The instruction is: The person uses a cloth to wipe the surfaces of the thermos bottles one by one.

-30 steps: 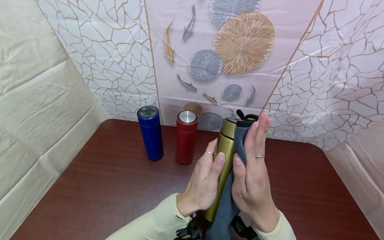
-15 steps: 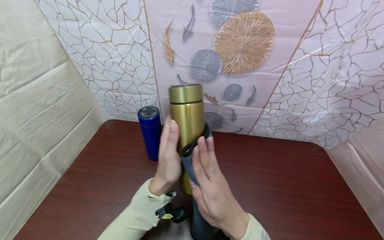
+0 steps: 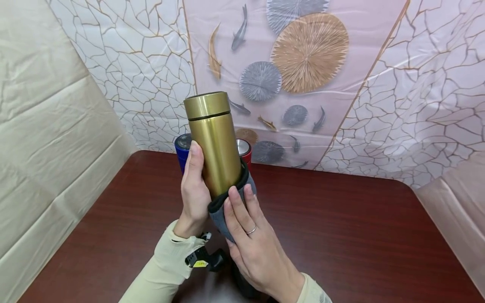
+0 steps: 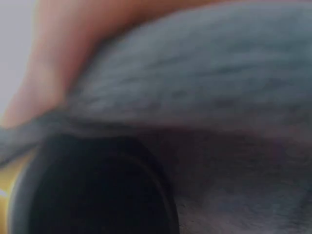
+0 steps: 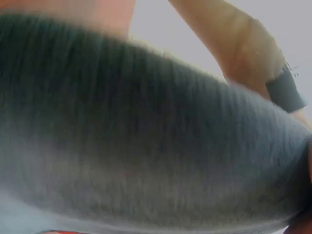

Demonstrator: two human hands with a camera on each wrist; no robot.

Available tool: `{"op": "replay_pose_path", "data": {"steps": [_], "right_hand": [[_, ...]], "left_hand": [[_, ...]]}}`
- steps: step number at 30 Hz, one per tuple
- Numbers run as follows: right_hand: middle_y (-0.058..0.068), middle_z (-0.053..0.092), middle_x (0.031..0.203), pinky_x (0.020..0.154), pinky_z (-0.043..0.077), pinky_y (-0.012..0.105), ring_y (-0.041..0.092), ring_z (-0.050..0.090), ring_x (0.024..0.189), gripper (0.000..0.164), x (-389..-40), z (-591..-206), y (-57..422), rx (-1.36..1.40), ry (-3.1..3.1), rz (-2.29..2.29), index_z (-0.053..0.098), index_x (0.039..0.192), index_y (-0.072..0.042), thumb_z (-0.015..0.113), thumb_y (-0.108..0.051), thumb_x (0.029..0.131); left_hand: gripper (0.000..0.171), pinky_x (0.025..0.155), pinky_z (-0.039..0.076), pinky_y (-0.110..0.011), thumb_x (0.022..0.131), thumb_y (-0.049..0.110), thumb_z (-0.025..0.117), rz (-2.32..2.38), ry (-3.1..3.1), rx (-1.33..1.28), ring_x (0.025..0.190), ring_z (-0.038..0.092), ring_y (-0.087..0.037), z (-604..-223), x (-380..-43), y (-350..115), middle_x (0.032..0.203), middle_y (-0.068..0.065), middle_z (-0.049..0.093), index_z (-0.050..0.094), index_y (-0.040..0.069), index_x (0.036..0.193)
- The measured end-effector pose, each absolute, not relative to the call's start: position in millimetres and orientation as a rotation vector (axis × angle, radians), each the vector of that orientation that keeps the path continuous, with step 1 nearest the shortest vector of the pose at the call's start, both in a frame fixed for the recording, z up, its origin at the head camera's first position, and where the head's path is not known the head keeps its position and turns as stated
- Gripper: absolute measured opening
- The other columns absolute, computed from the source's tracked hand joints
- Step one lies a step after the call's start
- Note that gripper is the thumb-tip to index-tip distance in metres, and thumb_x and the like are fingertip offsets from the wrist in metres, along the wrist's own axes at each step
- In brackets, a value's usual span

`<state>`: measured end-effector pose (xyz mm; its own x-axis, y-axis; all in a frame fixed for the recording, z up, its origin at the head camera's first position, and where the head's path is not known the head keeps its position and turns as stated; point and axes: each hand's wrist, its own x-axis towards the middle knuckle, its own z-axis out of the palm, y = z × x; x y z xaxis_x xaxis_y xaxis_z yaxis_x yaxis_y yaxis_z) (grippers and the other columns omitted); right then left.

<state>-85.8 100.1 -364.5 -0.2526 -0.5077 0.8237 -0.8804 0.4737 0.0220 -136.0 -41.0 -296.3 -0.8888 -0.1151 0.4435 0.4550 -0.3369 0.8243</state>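
A gold thermos flask is raised over the table and tilts to the left, lid up. My left hand grips its left side, with the thumb along the body. My right hand holds a grey fabric pouch with a black rim. That rim crosses the front of the flask's lower part, and the flask's bottom is hidden in the head view. In the left wrist view, the dark round base lies against the grey fabric. Whether it is inside the pouch I cannot tell. Grey fabric fills most of the right wrist view.
Behind the raised flask stand a blue thermos flask and a red thermos flask, both mostly hidden. They are on the dark red-brown table. Patterned cloth hangs beyond its back edge.
The gold flask has moved left and up, coming in front of the blue and red flasks. The pouch has slid lower on it. Both hands have moved left.
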Motion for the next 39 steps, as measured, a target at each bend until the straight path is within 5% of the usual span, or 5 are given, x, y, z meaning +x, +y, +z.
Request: {"op": "replay_pose_path", "data": {"steps": [6,13,20,25,39], "right_hand": [[0.02,0.008,0.171,0.131,0.008,0.048,0.04,0.003,0.159,0.055,-88.9,-352.7,106.6,1.091,-1.868,0.678,0.022,0.156,0.011,0.031,-0.019,0.111],[0.014,0.003,0.173,0.131,0.002,0.049,0.031,-0.004,0.161,0.056,-91.6,-331.1,125.9,0.942,-1.854,0.852,0.017,0.16,0.005,0.032,-0.018,0.11],[0.022,0.009,0.171,0.131,0.005,0.047,0.032,0.001,0.161,0.057,-88.8,-310.8,148.4,0.821,-1.81,1.001,0.021,0.158,0.006,0.04,-0.012,0.108],[0.029,0.007,0.168,0.13,0.005,0.049,0.036,0.001,0.16,0.058,-88.8,-310.1,150.6,0.804,-1.775,1.031,0.02,0.157,0.01,0.041,-0.007,0.105],[0.014,-0.001,0.172,0.131,0.0,0.048,0.035,-0.007,0.16,0.058,-89.5,-337.5,117.6,1.101,-1.873,0.791,0.013,0.159,0.008,0.032,-0.013,0.108]], "left_hand": [[0.051,0.098,0.047,-0.03,0.111,0.041,0.024,-2.281,-1.581,-0.634,0.106,0.059,-0.019,-307.8,-131.6,-18.8,0.124,-0.008,0.059,0.04,0.013,0.15],[0.04,0.106,0.043,-0.03,0.111,0.029,0.029,-2.127,-1.737,-0.824,0.119,0.055,-0.021,-328.7,-122.1,11.2,0.13,-0.013,0.056,0.04,0.008,0.144],[0.042,0.096,0.049,-0.03,0.111,0.038,0.03,-1.857,-1.922,-0.945,0.106,0.059,-0.016,-348.1,-110.3,30.2,0.116,-0.007,0.063,0.043,0.011,0.141],[0.047,0.097,0.05,-0.03,0.11,0.044,0.032,-1.846,-1.95,-0.943,0.107,0.06,-0.014,-350.3,-106.9,32.3,0.12,-0.005,0.062,0.042,0.014,0.144],[0.039,0.097,0.049,-0.031,0.109,0.027,0.031,-2.141,-1.633,-0.72,0.106,0.06,-0.022,-317.4,-124.4,-5.2,0.12,-0.009,0.062,0.045,0.01,0.141]]}}
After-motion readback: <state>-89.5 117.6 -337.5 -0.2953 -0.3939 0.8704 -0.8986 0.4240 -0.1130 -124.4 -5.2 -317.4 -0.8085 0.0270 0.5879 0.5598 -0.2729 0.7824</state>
